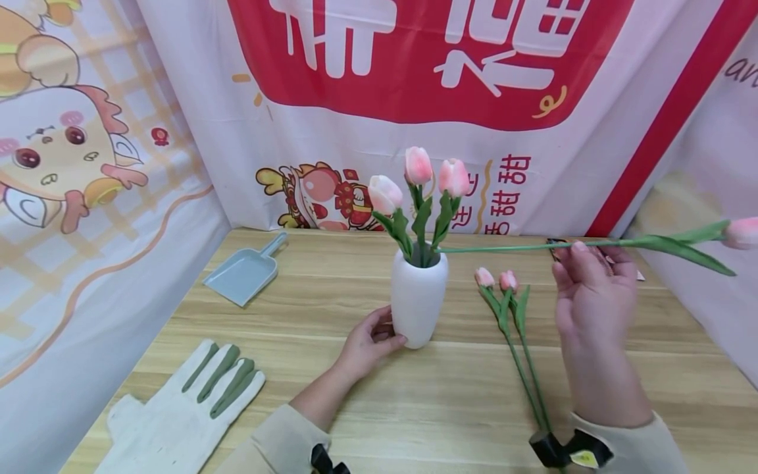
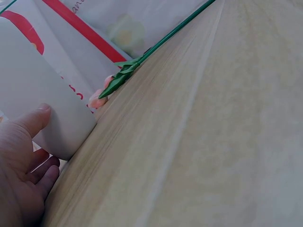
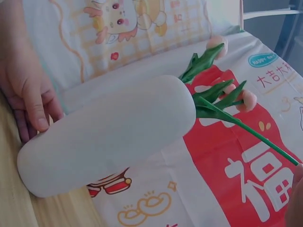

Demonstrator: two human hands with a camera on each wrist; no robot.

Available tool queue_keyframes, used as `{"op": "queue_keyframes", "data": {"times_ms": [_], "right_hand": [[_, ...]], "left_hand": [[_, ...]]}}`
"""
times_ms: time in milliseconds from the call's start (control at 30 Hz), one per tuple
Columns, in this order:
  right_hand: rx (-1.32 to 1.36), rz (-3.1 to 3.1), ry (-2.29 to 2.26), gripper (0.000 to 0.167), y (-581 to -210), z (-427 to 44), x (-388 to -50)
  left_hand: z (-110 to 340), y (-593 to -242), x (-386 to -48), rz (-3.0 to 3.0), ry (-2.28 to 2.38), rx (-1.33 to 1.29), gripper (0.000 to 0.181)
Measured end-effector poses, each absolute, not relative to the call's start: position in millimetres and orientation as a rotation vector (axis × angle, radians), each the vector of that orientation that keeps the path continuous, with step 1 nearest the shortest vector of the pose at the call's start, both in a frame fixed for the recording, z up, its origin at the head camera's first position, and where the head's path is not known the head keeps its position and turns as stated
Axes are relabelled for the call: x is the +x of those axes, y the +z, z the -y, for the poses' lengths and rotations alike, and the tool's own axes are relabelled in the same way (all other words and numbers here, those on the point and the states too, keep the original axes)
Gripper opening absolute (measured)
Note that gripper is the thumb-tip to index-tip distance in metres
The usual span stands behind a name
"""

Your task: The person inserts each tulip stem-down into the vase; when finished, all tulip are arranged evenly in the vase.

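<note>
A white vase point(image 1: 419, 299) stands upright on the table with several pink-white tulips point(image 1: 418, 166) in its mouth. The left hand point(image 1: 364, 345) holds the vase near its base, thumb and fingers around the side; the left wrist view shows the thumb on the vase point(image 2: 42, 94). At the right, the right hand point(image 1: 598, 303) pinches the green stem of another tulip point(image 1: 681, 247). That stem lies level, its bloom pointing right and its cut end by the vase's rim. In the right wrist view the stem point(image 3: 270, 142) reaches the vase mouth.
Two tulips point(image 1: 508, 282) lie on the table point(image 1: 462, 408) between the vase and the right arm. A grey-blue dustpan point(image 1: 244, 271) lies at the back left, a white and green glove point(image 1: 183, 408) at the front left. Printed cloth point(image 1: 367, 138) hangs behind. A dark item lies partly hidden behind the right hand.
</note>
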State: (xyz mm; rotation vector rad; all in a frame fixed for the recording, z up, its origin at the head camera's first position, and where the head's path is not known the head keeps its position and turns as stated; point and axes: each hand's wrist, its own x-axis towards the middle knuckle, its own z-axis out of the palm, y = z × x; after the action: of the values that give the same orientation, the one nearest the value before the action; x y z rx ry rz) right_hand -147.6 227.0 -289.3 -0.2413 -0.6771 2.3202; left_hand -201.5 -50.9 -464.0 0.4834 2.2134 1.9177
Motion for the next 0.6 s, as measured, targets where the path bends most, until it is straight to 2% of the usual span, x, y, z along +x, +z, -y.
{"op": "queue_keyframes", "data": {"times_ms": [200,367,600], "right_hand": [[-0.114,0.754,2.239,0.038,-286,-206,-149],[-0.14,0.979,2.123,0.044,-285,-193,-149],[-0.042,1.2,1.934,0.037,-289,-176,-150]], "left_hand": [[52,-466,-203,-2.22,1.898,0.484,0.059],[51,-464,-202,-2.222,1.915,0.478,0.058],[50,-463,-201,-2.216,1.932,0.484,0.058]]}}
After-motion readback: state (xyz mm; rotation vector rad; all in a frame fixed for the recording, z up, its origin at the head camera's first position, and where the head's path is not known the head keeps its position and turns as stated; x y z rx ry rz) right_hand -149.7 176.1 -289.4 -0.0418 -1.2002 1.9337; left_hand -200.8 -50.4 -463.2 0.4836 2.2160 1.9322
